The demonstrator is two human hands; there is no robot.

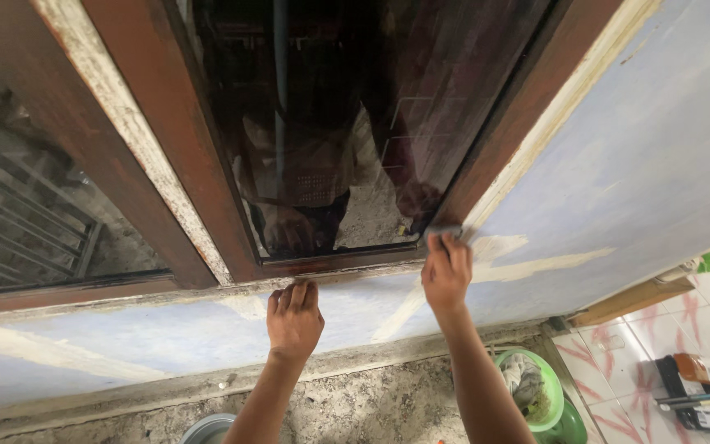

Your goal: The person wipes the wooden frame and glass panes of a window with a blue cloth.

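Below brown window frame (pixel 347 261), both hands (right (pixel 447 271), left (pixel 294 316)) press pale-blue wall (pixel 618 164).

Grey bowl (pixel 207 429) cut off below.

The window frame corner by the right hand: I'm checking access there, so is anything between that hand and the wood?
Nothing visible is in the way. The right hand presses a small grey pad directly against the window frame corner; the left hand rests flat on the wall below.

window frame (pixel 207 197) | brown wood, worn whitish edges | set in blue wall
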